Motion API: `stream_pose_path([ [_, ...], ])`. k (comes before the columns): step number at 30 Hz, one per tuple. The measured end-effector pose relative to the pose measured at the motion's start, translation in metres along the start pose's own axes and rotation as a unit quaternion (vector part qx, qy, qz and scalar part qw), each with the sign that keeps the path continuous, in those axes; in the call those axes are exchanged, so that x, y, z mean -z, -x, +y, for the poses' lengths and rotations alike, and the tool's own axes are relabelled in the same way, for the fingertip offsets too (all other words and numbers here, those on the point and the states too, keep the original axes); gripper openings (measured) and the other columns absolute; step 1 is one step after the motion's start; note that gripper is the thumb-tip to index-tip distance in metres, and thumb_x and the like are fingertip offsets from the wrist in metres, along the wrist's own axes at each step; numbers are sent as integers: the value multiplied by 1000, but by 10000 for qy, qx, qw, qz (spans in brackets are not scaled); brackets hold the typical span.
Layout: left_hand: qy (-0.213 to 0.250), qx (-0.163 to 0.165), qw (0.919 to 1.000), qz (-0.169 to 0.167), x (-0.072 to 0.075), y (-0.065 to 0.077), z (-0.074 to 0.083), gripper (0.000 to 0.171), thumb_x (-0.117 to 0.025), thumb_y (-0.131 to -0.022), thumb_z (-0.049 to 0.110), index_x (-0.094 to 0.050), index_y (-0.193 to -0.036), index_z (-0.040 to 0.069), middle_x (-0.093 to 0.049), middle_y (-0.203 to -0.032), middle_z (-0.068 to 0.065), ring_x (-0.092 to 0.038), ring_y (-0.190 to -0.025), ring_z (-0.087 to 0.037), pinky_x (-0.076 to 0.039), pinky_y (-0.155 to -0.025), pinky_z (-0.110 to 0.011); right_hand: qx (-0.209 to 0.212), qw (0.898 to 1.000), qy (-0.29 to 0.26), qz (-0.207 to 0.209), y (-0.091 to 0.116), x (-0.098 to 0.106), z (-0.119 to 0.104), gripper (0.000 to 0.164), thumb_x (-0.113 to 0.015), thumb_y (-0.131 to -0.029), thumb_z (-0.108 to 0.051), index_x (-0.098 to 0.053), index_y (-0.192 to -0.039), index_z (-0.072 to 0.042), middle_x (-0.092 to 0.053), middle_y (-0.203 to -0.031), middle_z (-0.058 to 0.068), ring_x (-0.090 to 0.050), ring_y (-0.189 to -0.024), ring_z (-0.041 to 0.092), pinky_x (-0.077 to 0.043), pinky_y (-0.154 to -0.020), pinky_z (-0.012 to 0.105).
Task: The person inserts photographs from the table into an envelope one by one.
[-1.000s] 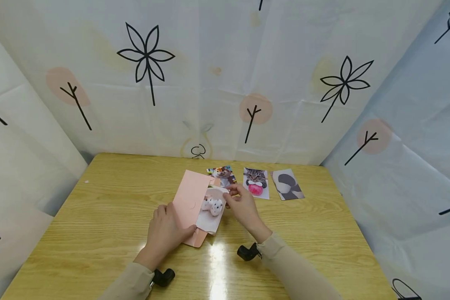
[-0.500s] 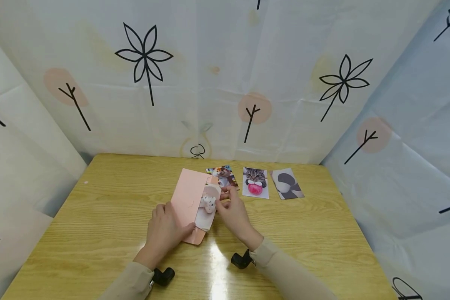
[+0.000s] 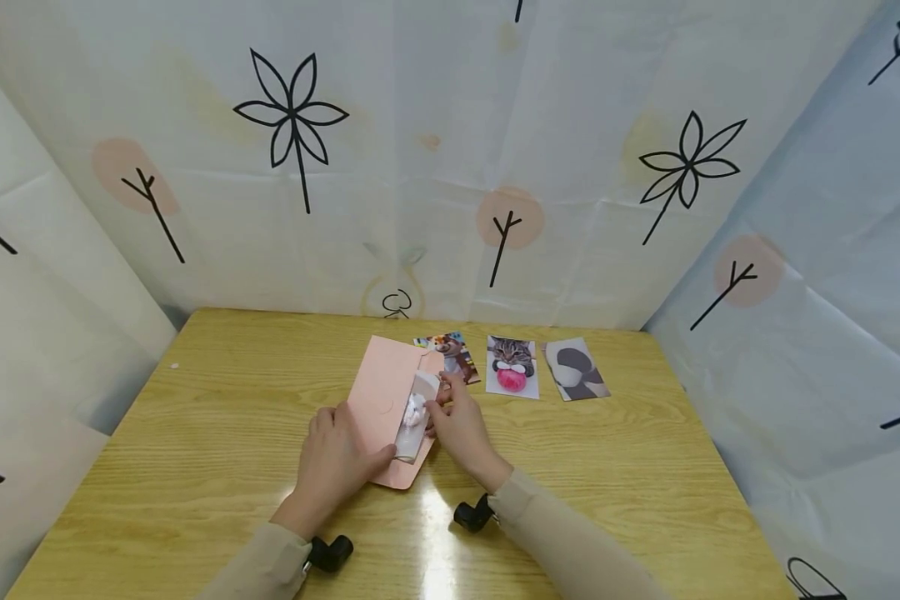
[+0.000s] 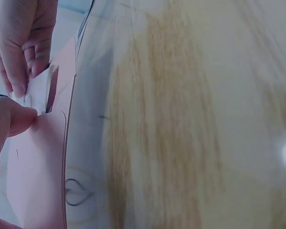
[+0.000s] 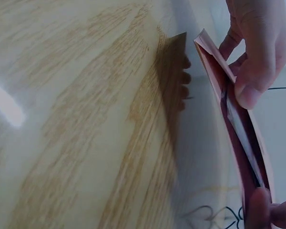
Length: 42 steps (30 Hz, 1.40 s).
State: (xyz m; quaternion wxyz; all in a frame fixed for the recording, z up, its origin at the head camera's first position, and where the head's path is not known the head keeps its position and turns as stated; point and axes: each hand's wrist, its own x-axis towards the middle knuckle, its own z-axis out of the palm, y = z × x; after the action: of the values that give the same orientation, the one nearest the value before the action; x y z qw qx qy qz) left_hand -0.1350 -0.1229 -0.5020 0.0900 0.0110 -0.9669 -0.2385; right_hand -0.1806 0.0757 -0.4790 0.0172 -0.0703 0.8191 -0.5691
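Observation:
A pink paper envelope (image 3: 382,392) is held tilted above the table by my left hand (image 3: 333,458), its thumb on the front near the opening. My right hand (image 3: 465,433) pinches the outer edge of a photo with a small white spotted figure (image 3: 414,413), which sits mostly inside the envelope. In the right wrist view, the envelope's mouth (image 5: 234,138) gapes with pale paper edges inside; the left thumb (image 5: 250,93) presses its side and the right fingers (image 5: 258,210) are at its lower end. The left wrist view shows the left thumb (image 4: 21,119) on the envelope.
Behind the envelope lies a colourful photo (image 3: 456,360), partly covered. To its right are a cat photo with a pink ball (image 3: 512,367) and a grey-and-white photo (image 3: 573,367). They rest on a wooden table (image 3: 232,400), with a patterned cloth (image 3: 420,167) behind.
My right hand has moved left, sliding the photo deeper into the envelope, so less of it shows. My left hand stays nearly in place with the envelope.

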Motion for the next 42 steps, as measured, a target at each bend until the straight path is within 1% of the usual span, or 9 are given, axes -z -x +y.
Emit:
stream_pose_path([
  [3, 32, -5, 10000, -11, 0, 0, 1, 98, -77, -64, 62, -47, -121, -12, -47, -105, -25, -46, -95, -38, -44, -75, -50, -77, 9999, 34, 145, -3, -3, 5, 43, -60, -94, -5, -40, -133, -4, -57, -89, 11, -64, -60, 25, -52, -49, 31],
  [6, 36, -14, 10000, -19, 1, 1, 1, 99, -77, -64, 62, -47, -122, -12, -46, -106, -25, -46, -95, -38, -43, -76, -50, -94, 9993, 190, 296, -5, -5, 8, 37, -62, -93, -8, -42, -125, -6, -58, -86, 8, -61, -60, 19, -50, -49, 29],
  [9, 49, -30, 10000, -12, 0, 1, 1, 100, -77, -63, 63, -47, -122, -12, -46, -106, -25, -46, -95, -38, -43, -76, -51, -78, 9983, 423, 386, -6, -7, 10, 37, -63, -93, -9, -44, -124, -7, -59, -85, 5, -58, -61, 13, -49, -50, 27],
  [11, 47, -40, 10000, -10, 0, 2, 1, 99, -77, -63, 63, -47, -122, -12, -46, -105, -24, -46, -95, -38, -44, -76, -51, -77, 9984, 445, 348, -6, -9, 10, 39, -63, -92, -8, -44, -127, -7, -59, -86, 4, -57, -62, 12, -49, -51, 27],
  [17, 61, -16, 10000, 5, -1, 3, 1, 98, -77, -63, 62, -48, -120, -11, -46, -105, -24, -46, -95, -37, -43, -75, -50, -239, 9995, -200, 68, -7, -17, 6, 42, -60, -90, 0, -45, -129, -2, -59, -89, 9, -64, -65, 17, -55, -56, 29],
  [22, 78, 3, 10000, 14, -2, 4, 1, 98, -78, -62, 62, -48, -120, -11, -47, -105, -24, -46, -95, -38, -43, -75, -50, -321, 9979, -558, 15, -8, -24, 5, 38, -61, -88, 4, -47, -124, 1, -57, -90, 12, -64, -67, 22, -56, -58, 31],
  [33, 109, -38, 9999, 74, -3, 4, -1, 98, -78, -63, 60, -47, -122, -11, -46, -108, -25, -46, -97, -38, -44, -75, -51, -629, 9961, -620, -37, -8, -28, 3, 27, -60, -89, 3, -55, -116, 5, -59, -93, 12, -63, -72, 18, -55, -61, 28],
  [38, 81, 1, 9999, 77, -2, 5, -3, 99, -78, -63, 61, -46, -123, -12, -46, -108, -26, -46, -97, -38, -44, -76, -51, -446, 9973, -539, -241, -8, -26, 3, 28, -57, -93, 0, -58, -120, 6, -62, -96, 12, -64, -76, 17, -55, -63, 27],
  [42, 16, -19, 9999, 134, -2, 4, -5, 98, -77, -63, 60, -47, -122, -12, -47, -108, -26, -47, -97, -39, -44, -75, -52, -106, 9993, 46, -356, -7, -21, 4, 29, -58, -95, -6, -60, -122, 3, -64, -97, 8, -62, -77, 12, -54, -63, 25],
])
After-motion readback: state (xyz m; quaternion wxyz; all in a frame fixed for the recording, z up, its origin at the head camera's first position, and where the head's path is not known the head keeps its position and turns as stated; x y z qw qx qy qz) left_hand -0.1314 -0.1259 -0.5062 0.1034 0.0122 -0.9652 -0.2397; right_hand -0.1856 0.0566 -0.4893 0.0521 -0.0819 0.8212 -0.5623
